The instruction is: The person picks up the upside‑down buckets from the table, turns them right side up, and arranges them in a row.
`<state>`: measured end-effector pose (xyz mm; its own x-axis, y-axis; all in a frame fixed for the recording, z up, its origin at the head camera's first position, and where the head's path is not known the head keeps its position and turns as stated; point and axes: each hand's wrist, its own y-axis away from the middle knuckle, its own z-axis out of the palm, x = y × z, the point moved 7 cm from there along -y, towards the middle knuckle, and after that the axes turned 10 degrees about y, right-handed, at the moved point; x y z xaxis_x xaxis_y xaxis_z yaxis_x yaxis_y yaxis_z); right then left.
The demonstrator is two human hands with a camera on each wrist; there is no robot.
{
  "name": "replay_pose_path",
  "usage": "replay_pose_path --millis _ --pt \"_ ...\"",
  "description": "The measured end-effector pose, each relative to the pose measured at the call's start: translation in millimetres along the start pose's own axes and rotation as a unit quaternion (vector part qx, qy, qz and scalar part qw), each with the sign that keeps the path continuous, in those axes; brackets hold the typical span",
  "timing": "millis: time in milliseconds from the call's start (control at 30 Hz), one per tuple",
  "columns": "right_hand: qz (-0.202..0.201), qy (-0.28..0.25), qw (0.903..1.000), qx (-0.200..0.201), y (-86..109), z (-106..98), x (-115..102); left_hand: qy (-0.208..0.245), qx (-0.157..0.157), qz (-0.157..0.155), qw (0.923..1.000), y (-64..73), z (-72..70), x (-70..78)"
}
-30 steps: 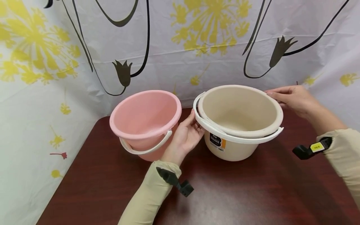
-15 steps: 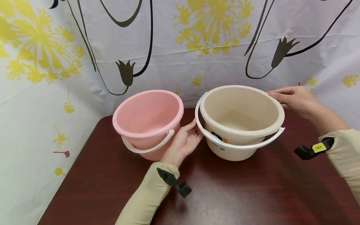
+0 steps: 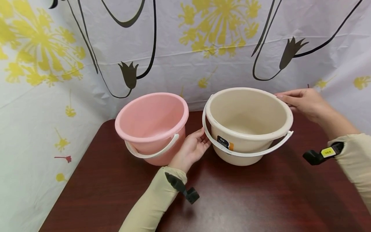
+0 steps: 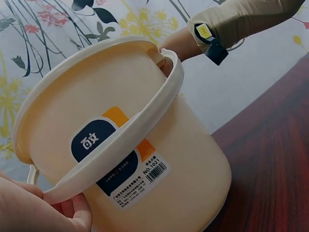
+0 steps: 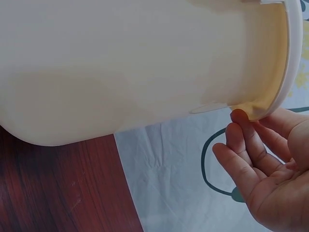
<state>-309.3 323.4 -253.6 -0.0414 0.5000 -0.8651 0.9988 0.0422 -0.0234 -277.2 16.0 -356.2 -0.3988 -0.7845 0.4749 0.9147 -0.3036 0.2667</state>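
Observation:
A beige bucket (image 3: 249, 145) stands upright on the dark red table, with a black, white and orange label (image 3: 223, 142) on its front. Its white carrying handle (image 3: 246, 154) hangs down across the front wall. My left hand (image 3: 192, 149) pinches this handle at its left side, thumb above and fingers below, as the left wrist view shows. On the far right side, my right hand (image 3: 308, 103) grips the bucket's rim (image 5: 293, 53), its fingertips tucked underneath. Close to the left hand stands a pink bucket (image 3: 152, 117), its own white handle (image 3: 142, 156) lowered in front.
The wooden table (image 3: 226, 199) reaches back to a white curtain (image 3: 179, 74) printed with yellow and dark flowers. My left forearm passes in front of the pink bucket's right side. Each wrist carries a black camera mount (image 3: 184, 190).
The beige bucket's handle has dropped from just under the rim to lower on the front wall, uncovering more of the label. My left hand has gone down with it; the right hand keeps its place.

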Motion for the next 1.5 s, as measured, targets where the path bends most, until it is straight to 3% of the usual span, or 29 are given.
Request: replay_pose_path --millis 267,467,667,800,900,967,1033,1133,1267,1500 --pt "0.001 -0.014 0.9999 0.004 -0.2 2.0 -1.0 -0.005 0.008 -0.002 1.0000 -1.1 -3.6 -2.4" --pt "0.000 -0.021 0.9998 0.006 0.1 0.7 3.3 -0.006 0.017 -0.023 0.9996 -1.3 -5.2 -4.7" --pt "-0.013 -0.024 0.9996 0.001 2.0 -3.0 7.8 -0.033 0.034 -0.029 0.9984 0.1 -9.0 -5.9" --pt "-0.040 -0.074 0.9963 -0.021 5.5 -6.0 6.8 -0.058 0.045 -0.028 0.9969 3.7 -11.3 -6.6" --pt "-0.069 -0.130 0.9880 -0.048 11.5 -7.7 3.0 -0.071 0.052 -0.028 0.9958 9.0 -12.5 -6.6" --pt "-0.083 -0.130 0.9864 -0.057 17.3 -9.2 0.7 -0.076 0.055 -0.028 0.9952 13.5 -13.3 -6.3" --pt "-0.091 -0.100 0.9894 -0.052 25.3 -12.8 -0.6 -0.083 0.056 -0.028 0.9946 19.0 -13.4 -6.2" --pt "-0.098 -0.016 0.9947 -0.026 38.0 -16.8 -3.3 -0.094 0.052 -0.030 0.9938 28.8 -13.2 -4.1" --pt "-0.110 0.053 0.9925 0.002 55.6 -19.3 -7.6 -0.112 0.041 -0.034 0.9923 43.5 -11.8 -0.9" --pt "-0.134 0.052 0.9893 0.024 84.2 -18.6 -21.2 -0.143 0.014 -0.034 0.9890 71.9 -5.9 7.5"
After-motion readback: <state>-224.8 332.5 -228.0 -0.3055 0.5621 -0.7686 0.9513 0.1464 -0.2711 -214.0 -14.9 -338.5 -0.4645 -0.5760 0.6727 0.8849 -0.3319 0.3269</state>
